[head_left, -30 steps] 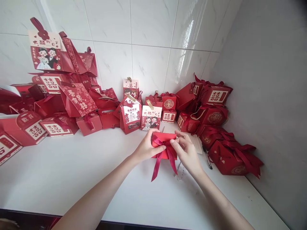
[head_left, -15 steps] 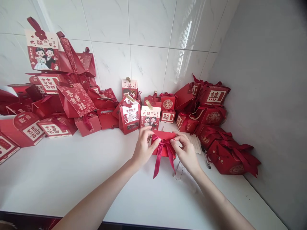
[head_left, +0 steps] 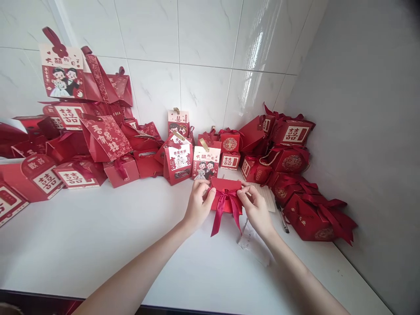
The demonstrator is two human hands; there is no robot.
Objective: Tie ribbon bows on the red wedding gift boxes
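Note:
A small red gift box [head_left: 226, 189] stands on the white counter [head_left: 98, 236], tied with a dark red ribbon bow [head_left: 225, 205] whose two tails hang down its front. My left hand [head_left: 197, 205] pinches the bow's left loop. My right hand [head_left: 256, 209] pinches the right loop. Both hands sit at the box's sides, fingers closed on the ribbon.
Many red gift boxes and bags are piled along the tiled wall: a tall heap [head_left: 82, 122] at left, small boxes [head_left: 205, 159] right behind my hands, ribboned boxes [head_left: 311, 210] in the right corner. A pen [head_left: 282, 216], a lined paper [head_left: 267, 197] and a clear wrapper [head_left: 254, 243] lie by my right hand.
The ribbon loops have been drawn outward and the bow has tightened against the box front. Both hands moved slightly up and apart; the ribbon tails hang shorter.

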